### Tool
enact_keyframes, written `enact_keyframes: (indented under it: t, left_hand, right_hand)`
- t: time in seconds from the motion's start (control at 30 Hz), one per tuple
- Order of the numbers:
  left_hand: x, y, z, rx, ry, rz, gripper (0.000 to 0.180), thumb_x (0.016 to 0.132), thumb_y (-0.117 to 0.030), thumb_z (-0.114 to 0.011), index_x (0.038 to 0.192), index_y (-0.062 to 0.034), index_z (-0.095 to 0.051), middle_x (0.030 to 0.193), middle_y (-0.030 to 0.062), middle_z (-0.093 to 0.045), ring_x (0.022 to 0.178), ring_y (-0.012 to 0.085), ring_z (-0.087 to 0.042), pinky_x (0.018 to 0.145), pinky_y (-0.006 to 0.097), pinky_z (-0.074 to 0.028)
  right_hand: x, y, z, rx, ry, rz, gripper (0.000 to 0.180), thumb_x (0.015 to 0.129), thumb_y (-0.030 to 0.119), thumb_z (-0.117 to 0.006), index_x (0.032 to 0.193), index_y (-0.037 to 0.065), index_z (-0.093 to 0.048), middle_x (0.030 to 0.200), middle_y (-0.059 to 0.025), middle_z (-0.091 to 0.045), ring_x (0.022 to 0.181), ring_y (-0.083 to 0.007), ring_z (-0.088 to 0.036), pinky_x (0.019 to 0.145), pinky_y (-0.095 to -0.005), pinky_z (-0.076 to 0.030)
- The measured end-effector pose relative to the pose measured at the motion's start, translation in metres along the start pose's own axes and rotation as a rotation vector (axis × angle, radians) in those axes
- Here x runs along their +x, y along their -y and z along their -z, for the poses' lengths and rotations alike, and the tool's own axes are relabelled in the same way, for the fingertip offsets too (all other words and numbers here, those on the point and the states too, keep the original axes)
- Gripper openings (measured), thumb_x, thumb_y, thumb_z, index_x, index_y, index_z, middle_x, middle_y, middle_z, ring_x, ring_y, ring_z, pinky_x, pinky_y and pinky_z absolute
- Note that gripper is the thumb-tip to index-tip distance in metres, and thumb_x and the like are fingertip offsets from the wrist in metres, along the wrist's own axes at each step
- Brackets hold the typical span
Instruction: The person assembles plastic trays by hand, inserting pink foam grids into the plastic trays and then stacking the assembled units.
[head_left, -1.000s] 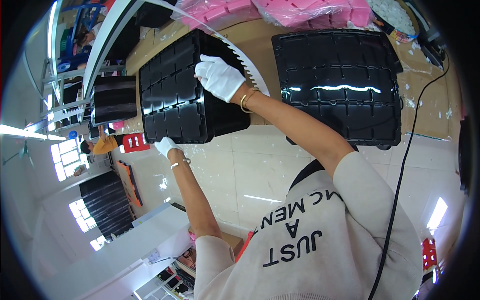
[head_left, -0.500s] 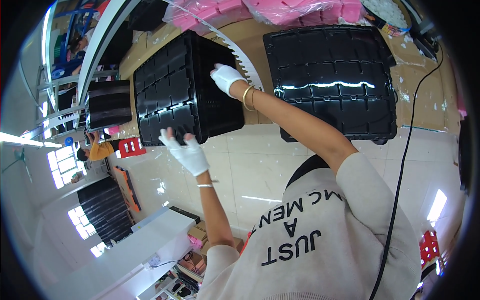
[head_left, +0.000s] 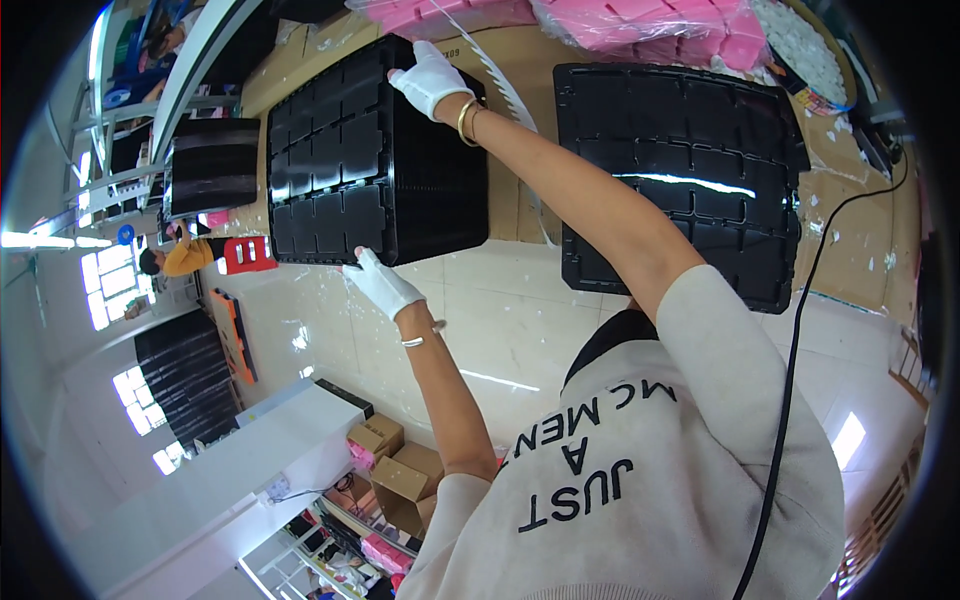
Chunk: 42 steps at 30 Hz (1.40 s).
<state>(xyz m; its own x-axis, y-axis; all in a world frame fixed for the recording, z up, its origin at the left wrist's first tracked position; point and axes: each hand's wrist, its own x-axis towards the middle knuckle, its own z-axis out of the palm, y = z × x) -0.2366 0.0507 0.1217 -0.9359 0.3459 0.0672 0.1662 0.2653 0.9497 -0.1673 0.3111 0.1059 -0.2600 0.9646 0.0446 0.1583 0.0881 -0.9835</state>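
A tall stack of black moulded plastic trays (head_left: 330, 165) stands on the cardboard-covered table at left of centre, its layered side facing right. My right hand (head_left: 432, 80), in a white glove that leaves some fingertips bare, lies against the far right corner of the stack with fingers stretched and thumb apart. At the near edge of the same stack is my left hand (head_left: 385, 284), also gloved, its fingers extended to the rim. Whether the left fingertips press on the trays is hard to see. Right of it sits a second stack of black trays (head_left: 680, 130), partly behind my right forearm.
Pink wrapped pieces (head_left: 650, 30) lie along the table's far side. A round container of white bits (head_left: 800, 50) stands at far right. A black cable (head_left: 800, 330) hangs down the right side. Another person (head_left: 187, 257) in yellow works at far left, near a red stool (head_left: 248, 254).
My right hand has moved from the stack's side to its far corner. My left hand has come in to the near edge. The view has shifted slightly.
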Motion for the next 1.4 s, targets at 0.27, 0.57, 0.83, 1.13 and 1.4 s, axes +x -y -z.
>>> enact_keyframes:
  t: [0.27,0.57,0.83,1.13,1.4]
  left_hand:
    - [-0.001,-0.001,-0.005,0.055,0.047,0.087,0.076,0.102,-0.037,-0.041,0.154,0.0014,-0.002,0.162,0.0206,-0.007,0.147,0.0325,-0.019,0.120,0.040,-0.015]
    - [-0.011,0.003,0.001,-0.418,-0.195,0.105,0.066,0.100,-0.037,-0.045,0.152,-0.0026,-0.023,0.150,0.0165,-0.037,0.131,0.0328,-0.046,0.109,0.045,-0.040]
    - [0.028,-0.020,-0.014,-0.742,0.044,0.390,0.041,0.098,-0.032,-0.048,0.126,-0.0050,-0.060,0.123,0.0124,-0.063,0.116,0.0319,-0.058,0.104,0.049,-0.043]
    - [0.082,-0.104,0.075,0.053,0.352,0.125,0.046,0.091,-0.026,-0.050,0.125,0.0038,-0.058,0.126,0.0173,-0.062,0.119,0.0344,-0.057,0.098,0.051,-0.047]
    - [0.054,-0.152,0.075,1.376,0.316,-0.213,0.073,0.077,-0.026,-0.079,0.133,0.0076,-0.046,0.129,0.0177,-0.059,0.110,0.0316,-0.059,0.096,0.049,-0.049]
  right_hand:
    - [0.021,-0.001,0.012,0.043,0.043,0.092,0.068,0.085,0.028,-0.061,0.143,-0.001,-0.039,0.142,-0.0232,-0.046,0.132,-0.0370,-0.044,0.109,-0.0373,-0.036]
    - [0.061,-0.070,-0.075,-0.104,-0.098,0.380,0.044,0.097,0.042,-0.043,0.106,0.005,-0.064,0.099,-0.0214,-0.066,0.093,-0.0381,-0.063,0.078,-0.0462,-0.049]
    - [0.144,-0.078,-0.081,-1.040,-0.893,0.761,0.046,0.096,0.041,-0.044,0.095,0.003,-0.070,0.080,-0.0114,-0.066,0.079,-0.0296,-0.065,0.074,-0.0445,-0.051]
    - [0.088,0.108,-0.019,-0.164,0.132,0.308,0.049,0.097,0.046,-0.032,0.135,0.026,-0.056,0.119,-0.0104,-0.068,0.112,-0.0362,-0.063,0.100,-0.0591,-0.039]
    - [0.078,0.117,-0.074,-0.033,0.442,0.258,0.042,0.090,0.046,-0.053,0.114,0.016,-0.069,0.117,-0.0131,-0.068,0.110,-0.0268,-0.063,0.096,-0.0424,-0.045]
